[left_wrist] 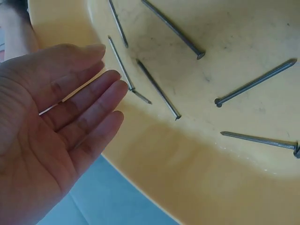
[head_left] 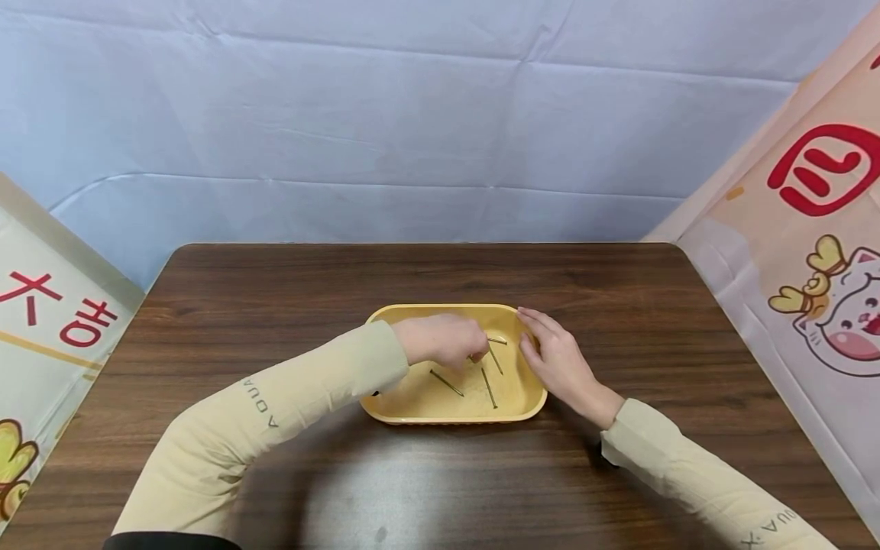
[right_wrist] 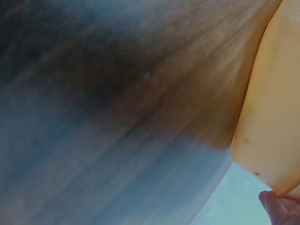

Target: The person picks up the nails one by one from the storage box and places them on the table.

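Observation:
A yellow plastic tray [head_left: 450,419] lies on the brown table, with several loose nails [head_left: 447,383] scattered over its bottom. My left hand [head_left: 447,338] reaches down into the tray from the left. In the left wrist view that hand [left_wrist: 61,108] shows loosely bent fingers, thumb apart from them, and nothing between them; a nail [left_wrist: 122,65] lies just beyond the fingertips. My right hand [head_left: 560,363] rests against the tray's right end, its fingers extended along the rim. Only a fingertip of it shows beside the tray wall [right_wrist: 269,103] in the right wrist view.
The dark wood-grain table [head_left: 275,283] surrounds the tray on all sides. A pale blue cloth [head_left: 412,137] hangs behind it, and printed panels [head_left: 818,305] stand at the left and right.

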`<control>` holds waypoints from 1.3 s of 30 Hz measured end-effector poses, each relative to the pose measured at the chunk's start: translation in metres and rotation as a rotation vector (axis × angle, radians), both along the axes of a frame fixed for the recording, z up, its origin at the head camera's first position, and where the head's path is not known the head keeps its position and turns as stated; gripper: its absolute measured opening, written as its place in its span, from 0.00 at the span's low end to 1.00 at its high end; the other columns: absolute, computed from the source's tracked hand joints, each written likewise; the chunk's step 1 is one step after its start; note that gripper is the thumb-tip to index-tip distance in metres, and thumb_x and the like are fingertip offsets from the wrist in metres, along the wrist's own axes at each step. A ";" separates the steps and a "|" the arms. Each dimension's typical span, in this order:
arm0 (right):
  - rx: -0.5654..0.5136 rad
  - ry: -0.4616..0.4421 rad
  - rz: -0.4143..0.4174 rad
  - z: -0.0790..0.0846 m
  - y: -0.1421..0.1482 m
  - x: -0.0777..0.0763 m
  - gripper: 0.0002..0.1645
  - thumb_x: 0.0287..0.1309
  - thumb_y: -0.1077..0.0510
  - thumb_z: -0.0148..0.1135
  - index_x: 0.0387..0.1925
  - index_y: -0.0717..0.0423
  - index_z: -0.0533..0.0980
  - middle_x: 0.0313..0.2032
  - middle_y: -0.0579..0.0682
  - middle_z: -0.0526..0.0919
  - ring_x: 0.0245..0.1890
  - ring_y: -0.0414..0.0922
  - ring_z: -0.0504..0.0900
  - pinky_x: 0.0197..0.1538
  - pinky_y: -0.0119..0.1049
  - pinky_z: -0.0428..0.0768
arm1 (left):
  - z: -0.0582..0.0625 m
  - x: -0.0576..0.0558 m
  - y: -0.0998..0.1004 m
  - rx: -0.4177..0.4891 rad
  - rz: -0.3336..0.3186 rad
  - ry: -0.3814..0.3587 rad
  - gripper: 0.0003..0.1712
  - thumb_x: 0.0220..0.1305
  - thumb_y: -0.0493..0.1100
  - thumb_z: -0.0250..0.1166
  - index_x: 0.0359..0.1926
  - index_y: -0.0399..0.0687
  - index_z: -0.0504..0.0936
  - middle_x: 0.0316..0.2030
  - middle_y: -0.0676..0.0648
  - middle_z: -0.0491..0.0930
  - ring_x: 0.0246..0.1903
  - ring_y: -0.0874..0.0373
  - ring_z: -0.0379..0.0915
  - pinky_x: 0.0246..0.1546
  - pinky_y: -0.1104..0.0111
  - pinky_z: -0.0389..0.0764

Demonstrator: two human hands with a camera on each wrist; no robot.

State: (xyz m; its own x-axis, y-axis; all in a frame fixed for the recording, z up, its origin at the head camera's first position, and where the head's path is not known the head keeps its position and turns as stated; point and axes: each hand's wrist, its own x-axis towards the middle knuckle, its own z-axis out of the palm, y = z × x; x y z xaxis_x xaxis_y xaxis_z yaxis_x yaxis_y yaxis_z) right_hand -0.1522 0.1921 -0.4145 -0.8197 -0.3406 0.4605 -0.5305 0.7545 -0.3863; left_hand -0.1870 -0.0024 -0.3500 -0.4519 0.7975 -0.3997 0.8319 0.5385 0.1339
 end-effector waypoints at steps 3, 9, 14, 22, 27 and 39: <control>-0.001 -0.001 0.000 0.000 0.000 0.000 0.20 0.54 0.67 0.54 0.50 0.69 0.73 0.51 0.60 0.75 0.52 0.54 0.74 0.51 0.47 0.74 | -0.002 0.002 0.001 -0.018 0.012 -0.017 0.16 0.47 0.30 0.61 0.39 0.46 0.81 0.38 0.52 0.79 0.32 0.61 0.73 0.31 0.73 0.73; 0.001 -0.011 0.003 0.001 0.000 0.001 0.20 0.55 0.66 0.54 0.50 0.69 0.73 0.51 0.60 0.75 0.51 0.54 0.74 0.49 0.46 0.74 | -0.004 0.005 0.002 -0.051 0.023 -0.030 0.14 0.46 0.34 0.64 0.38 0.47 0.81 0.39 0.52 0.79 0.32 0.61 0.72 0.32 0.72 0.74; -0.003 -0.010 0.006 0.002 0.001 0.001 0.20 0.54 0.66 0.54 0.50 0.69 0.73 0.51 0.60 0.75 0.51 0.54 0.74 0.49 0.46 0.75 | -0.007 0.007 0.004 -0.054 0.026 -0.006 0.11 0.44 0.35 0.64 0.33 0.48 0.81 0.34 0.54 0.78 0.29 0.61 0.71 0.28 0.72 0.73; -0.011 0.002 0.013 0.002 0.002 0.003 0.20 0.54 0.67 0.54 0.50 0.69 0.73 0.51 0.60 0.75 0.51 0.54 0.74 0.50 0.46 0.74 | -0.010 0.010 0.005 -0.076 0.007 0.000 0.06 0.46 0.34 0.63 0.26 0.50 0.79 0.27 0.56 0.74 0.29 0.63 0.69 0.27 0.73 0.71; -0.010 0.000 0.013 0.003 0.002 0.003 0.20 0.54 0.66 0.54 0.50 0.69 0.73 0.51 0.60 0.75 0.52 0.53 0.74 0.50 0.46 0.74 | -0.012 0.013 0.005 -0.071 0.012 -0.013 0.05 0.48 0.34 0.63 0.26 0.49 0.79 0.25 0.56 0.74 0.26 0.63 0.69 0.26 0.73 0.71; -0.013 -0.009 0.020 0.004 0.003 0.005 0.20 0.55 0.66 0.54 0.51 0.69 0.73 0.51 0.61 0.75 0.52 0.54 0.74 0.51 0.46 0.74 | -0.017 0.017 0.007 -0.083 -0.022 0.008 0.09 0.48 0.30 0.60 0.26 0.49 0.80 0.24 0.56 0.75 0.24 0.63 0.66 0.24 0.74 0.70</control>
